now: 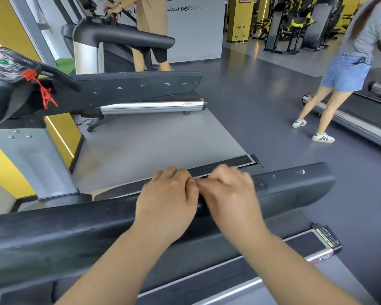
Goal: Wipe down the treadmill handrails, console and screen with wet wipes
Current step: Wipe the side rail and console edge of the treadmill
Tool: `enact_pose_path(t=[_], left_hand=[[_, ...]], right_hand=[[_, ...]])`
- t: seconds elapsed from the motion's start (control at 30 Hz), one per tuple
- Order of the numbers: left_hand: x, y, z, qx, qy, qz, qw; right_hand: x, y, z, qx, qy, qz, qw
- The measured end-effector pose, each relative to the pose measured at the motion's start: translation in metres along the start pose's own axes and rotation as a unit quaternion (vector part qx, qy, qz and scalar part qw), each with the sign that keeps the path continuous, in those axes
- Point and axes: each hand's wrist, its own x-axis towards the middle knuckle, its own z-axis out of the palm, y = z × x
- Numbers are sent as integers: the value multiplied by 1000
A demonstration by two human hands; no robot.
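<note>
Where my curled left hand (166, 201) and right hand (229, 194) meet fingertips over the treadmill handrail (64, 234), I cannot tell whether they pinch anything.

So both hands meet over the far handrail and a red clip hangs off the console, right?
Not quite: in the head view the left hand and right hand meet over the near handrail. The red clip does hang off the console.

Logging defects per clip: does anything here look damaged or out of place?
Yes. The far handrail carries a row of small white nicks, and the near handrail has similar ones toward its end, like chipped covering.
</note>
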Motion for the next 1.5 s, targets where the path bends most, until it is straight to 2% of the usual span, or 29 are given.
enact_pose_path(t=[0.2,0.37,0.5,0.63,0.73,0.87,1.0,1.1,1.23,1.4,1.5], left_hand=[[0,-6,4,4,0,-3,1000],[-1,-7,6,31,13,18,999],[-1,-6,8,46,19,18,999],[0,-5,10,49,28,13,998],[0,-5,10,47,24,18,998],[-1,-5,9,48,25,10,998],[-2,-4,7,59,23,13,998],[1,-2,5,28,4,-5,1000],[1,-2,0,-23,4,-19,1000],[2,9,3,-26,2,-20,999],[7,24,12,-14,-8,2,1000]], right_hand=[[-21,41,-14,-1,1,6,1000],[-28,72,-33,-14,4,67,998],[-13,57,-31,24,27,126,991],[-3,13,-3,30,10,41,999],[-8,21,-3,0,-3,13,1000],[-9,64,-29,-64,0,47,997],[-1,88,-50,-146,-42,96,984],[18,59,-40,-87,-51,92,991],[14,13,-2,-50,-73,-3,996],[-7,43,-14,-12,-18,-10,1000],[-15,75,-33,-7,-16,8,1000]])
